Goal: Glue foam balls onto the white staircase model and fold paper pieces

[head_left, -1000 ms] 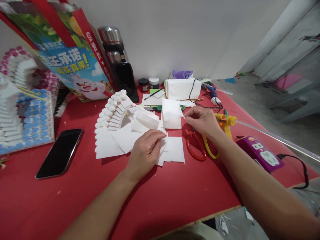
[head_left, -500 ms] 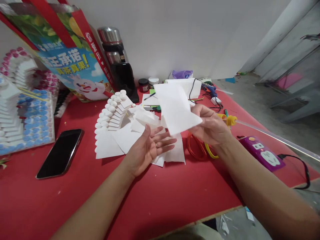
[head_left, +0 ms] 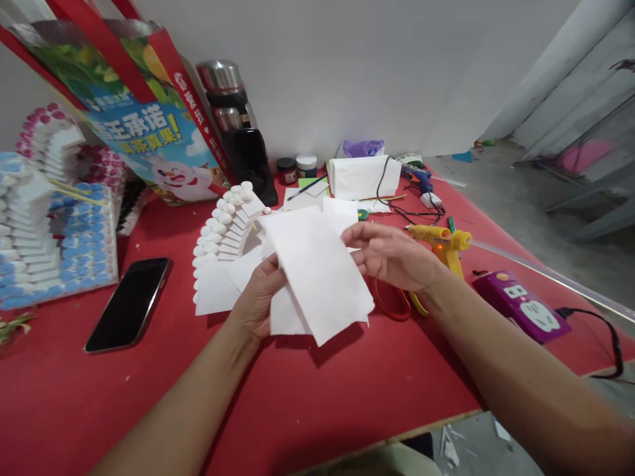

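Note:
My left hand [head_left: 258, 297] grips a white sheet of paper [head_left: 317, 271] by its left edge, thumb on top, over more white pieces. The sheet slants above the red table [head_left: 297, 403], and its near corner hangs towards me. My right hand [head_left: 391, 254] is at the sheet's right edge with its fingers bent and apart; any contact at the fingertips is hard to make out. Behind the sheet, left of centre, stands a stepped fan of white pieces with rounded white tips [head_left: 218, 228]. Scissors with red and yellow handles [head_left: 391, 301] lie partly hidden under my right hand.
A yellow hot glue gun [head_left: 441, 239] with a long clear stick and a purple power strip [head_left: 523, 304] lie right. A phone [head_left: 127, 304], blue-and-white stepped pieces [head_left: 84, 244] and a printed bag [head_left: 149, 132] occupy the left. Steel flasks [head_left: 225, 92] and small jars [head_left: 296, 169] stand behind.
The white sheet has come down and left from my right hand into my left. My left hand has closed on it, while my right fingers have loosened.

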Action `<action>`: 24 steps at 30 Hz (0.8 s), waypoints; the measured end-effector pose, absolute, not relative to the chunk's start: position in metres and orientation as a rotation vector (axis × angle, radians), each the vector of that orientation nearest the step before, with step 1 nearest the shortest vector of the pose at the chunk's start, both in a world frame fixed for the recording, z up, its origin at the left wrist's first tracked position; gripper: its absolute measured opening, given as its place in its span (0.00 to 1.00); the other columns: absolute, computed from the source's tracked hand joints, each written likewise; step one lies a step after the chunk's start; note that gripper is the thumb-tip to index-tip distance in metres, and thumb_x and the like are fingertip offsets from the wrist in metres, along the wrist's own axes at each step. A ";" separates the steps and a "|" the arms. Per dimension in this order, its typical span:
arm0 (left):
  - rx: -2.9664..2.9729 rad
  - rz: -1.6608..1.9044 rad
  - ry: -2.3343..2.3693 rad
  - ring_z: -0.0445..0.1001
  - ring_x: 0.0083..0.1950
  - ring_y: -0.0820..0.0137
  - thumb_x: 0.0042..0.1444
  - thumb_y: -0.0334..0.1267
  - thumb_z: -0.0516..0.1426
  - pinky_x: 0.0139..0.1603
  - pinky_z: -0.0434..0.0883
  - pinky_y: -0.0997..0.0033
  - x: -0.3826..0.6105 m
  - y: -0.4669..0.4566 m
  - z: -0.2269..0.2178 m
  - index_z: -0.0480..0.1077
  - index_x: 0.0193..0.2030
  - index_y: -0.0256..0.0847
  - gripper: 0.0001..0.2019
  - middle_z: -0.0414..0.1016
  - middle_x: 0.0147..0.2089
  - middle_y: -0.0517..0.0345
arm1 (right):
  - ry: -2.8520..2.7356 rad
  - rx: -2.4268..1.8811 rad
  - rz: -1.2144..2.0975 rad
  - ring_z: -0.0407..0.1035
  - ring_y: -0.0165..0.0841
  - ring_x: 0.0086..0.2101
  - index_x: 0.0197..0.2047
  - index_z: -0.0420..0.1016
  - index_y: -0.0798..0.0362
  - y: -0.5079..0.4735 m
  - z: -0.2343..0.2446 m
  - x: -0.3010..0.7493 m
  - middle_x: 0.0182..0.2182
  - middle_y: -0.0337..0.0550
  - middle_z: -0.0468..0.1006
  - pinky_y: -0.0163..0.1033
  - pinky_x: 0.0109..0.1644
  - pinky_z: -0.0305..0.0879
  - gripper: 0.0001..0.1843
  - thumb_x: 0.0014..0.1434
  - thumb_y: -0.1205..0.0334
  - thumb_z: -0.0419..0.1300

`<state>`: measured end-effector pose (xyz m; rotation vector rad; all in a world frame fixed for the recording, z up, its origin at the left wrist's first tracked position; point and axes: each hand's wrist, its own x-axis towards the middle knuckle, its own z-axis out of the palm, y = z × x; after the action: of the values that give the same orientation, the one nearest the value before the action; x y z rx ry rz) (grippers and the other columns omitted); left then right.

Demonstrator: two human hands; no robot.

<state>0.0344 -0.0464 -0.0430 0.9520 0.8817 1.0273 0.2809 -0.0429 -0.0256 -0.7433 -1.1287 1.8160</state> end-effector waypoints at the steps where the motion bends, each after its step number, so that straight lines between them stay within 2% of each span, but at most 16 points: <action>1: 0.903 1.016 0.896 0.85 0.45 0.51 0.51 0.45 0.72 0.45 0.82 0.51 0.035 -0.047 -0.043 0.79 0.51 0.42 0.21 0.86 0.48 0.46 | -1.032 -0.761 1.843 0.80 0.36 0.37 0.47 0.82 0.49 -0.043 -0.025 0.278 0.44 0.46 0.84 0.42 0.43 0.79 0.18 0.57 0.49 0.72; 3: 0.777 1.007 0.916 0.85 0.41 0.56 0.49 0.41 0.73 0.42 0.82 0.56 0.035 -0.049 -0.041 0.80 0.50 0.42 0.21 0.86 0.46 0.49 | -0.933 -0.834 1.856 0.81 0.38 0.37 0.48 0.81 0.49 -0.043 -0.027 0.272 0.43 0.47 0.85 0.44 0.44 0.80 0.22 0.53 0.48 0.74; 6: 0.772 1.055 0.947 0.84 0.37 0.60 0.50 0.40 0.73 0.37 0.80 0.61 0.036 -0.051 -0.039 0.80 0.47 0.40 0.18 0.86 0.42 0.51 | -0.971 -0.931 1.838 0.81 0.41 0.42 0.47 0.82 0.52 -0.043 -0.031 0.266 0.46 0.48 0.86 0.47 0.51 0.79 0.23 0.47 0.61 0.79; 8: 0.786 1.073 0.950 0.83 0.35 0.63 0.52 0.42 0.72 0.35 0.79 0.64 0.036 -0.050 -0.040 0.81 0.46 0.40 0.16 0.86 0.41 0.52 | -0.995 -0.982 1.775 0.82 0.42 0.43 0.46 0.84 0.53 -0.044 -0.032 0.266 0.45 0.48 0.87 0.47 0.52 0.79 0.23 0.45 0.65 0.79; 14: 0.887 1.134 0.913 0.79 0.31 0.71 0.57 0.45 0.69 0.35 0.75 0.71 0.034 -0.046 -0.052 0.81 0.37 0.41 0.10 0.85 0.37 0.56 | -1.041 -1.124 1.615 0.82 0.38 0.35 0.39 0.86 0.53 -0.043 -0.031 0.277 0.39 0.47 0.88 0.41 0.41 0.80 0.15 0.47 0.59 0.78; 19: 0.967 1.149 0.983 0.79 0.31 0.67 0.56 0.48 0.69 0.33 0.75 0.69 0.031 -0.044 -0.055 0.82 0.41 0.41 0.13 0.84 0.35 0.56 | -1.107 -1.189 1.614 0.82 0.38 0.34 0.38 0.86 0.52 -0.041 -0.028 0.283 0.36 0.44 0.87 0.40 0.37 0.79 0.16 0.45 0.61 0.79; 24: 1.010 1.128 0.932 0.83 0.34 0.64 0.55 0.42 0.70 0.37 0.79 0.66 0.030 -0.044 -0.052 0.81 0.45 0.41 0.13 0.86 0.38 0.53 | -1.141 -1.141 1.609 0.81 0.36 0.31 0.36 0.86 0.52 -0.041 -0.022 0.289 0.34 0.43 0.87 0.38 0.34 0.78 0.13 0.45 0.62 0.79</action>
<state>0.0300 -0.0437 -0.0523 1.0096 0.9319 1.1280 0.2893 -0.0409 -0.0223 -1.1406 -1.1415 1.6093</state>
